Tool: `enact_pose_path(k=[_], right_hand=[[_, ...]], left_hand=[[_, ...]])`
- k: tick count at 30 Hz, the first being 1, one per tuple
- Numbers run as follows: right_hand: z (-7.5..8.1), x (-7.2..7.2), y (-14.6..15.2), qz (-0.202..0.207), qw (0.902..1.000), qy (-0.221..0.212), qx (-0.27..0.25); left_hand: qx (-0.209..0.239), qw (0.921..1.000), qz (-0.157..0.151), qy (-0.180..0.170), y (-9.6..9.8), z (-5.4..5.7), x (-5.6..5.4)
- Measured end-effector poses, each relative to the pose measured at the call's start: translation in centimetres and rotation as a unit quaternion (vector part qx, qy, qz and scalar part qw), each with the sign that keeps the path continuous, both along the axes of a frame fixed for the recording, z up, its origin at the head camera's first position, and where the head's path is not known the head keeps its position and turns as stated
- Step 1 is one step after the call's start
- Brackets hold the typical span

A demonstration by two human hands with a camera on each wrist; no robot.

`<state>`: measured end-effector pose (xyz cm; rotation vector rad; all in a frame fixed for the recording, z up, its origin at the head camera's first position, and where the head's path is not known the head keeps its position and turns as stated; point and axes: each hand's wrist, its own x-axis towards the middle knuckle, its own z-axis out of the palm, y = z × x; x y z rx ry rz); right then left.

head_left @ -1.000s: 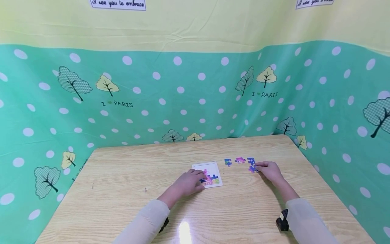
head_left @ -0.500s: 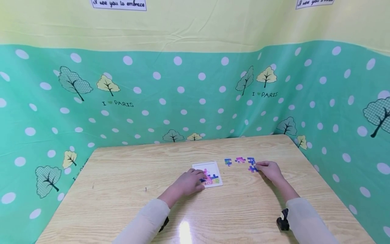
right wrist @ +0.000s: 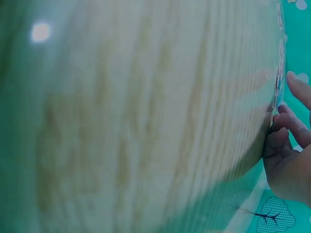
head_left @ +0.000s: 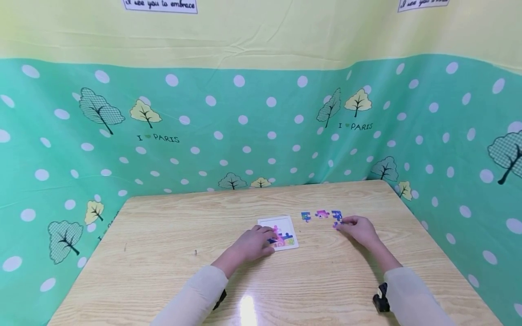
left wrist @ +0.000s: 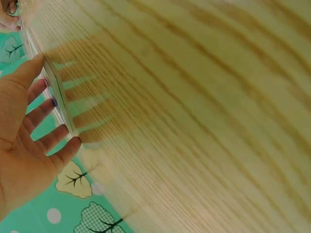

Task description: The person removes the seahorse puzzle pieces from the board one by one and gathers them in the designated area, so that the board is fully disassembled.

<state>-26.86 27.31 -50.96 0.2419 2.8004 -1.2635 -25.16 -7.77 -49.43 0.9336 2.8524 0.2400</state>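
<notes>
The head view looks forward and down from above the near edge of the wooden table [head_left: 171, 253], taking in its whole top and the green curtain [head_left: 244, 117] behind. The left wrist view sits very low, skimming the table [left wrist: 194, 111] from beside the left hand [left wrist: 24, 145]. The right wrist view is equally close and blurred, beside the right hand [right wrist: 289, 155]. All three share the tabletop and curtain.

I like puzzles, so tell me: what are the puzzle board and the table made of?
The puzzle board looks like thin white card or wood with a smooth printed face; its flat thin edge fits either. The table looks like light wood or wood-look laminate: grain lines run across it, and a bright glare spot shows a glossy finish.
</notes>
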Motion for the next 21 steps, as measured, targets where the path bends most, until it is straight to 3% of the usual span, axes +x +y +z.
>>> enact_pose_path(k=[21], right_hand=[[0.13, -0.3, -0.03, -0.012, 0.9998, -0.014, 0.003]], left_hand=[[0.003, 1.0, -0.001, 0.005, -0.03, -0.09, -0.06]])
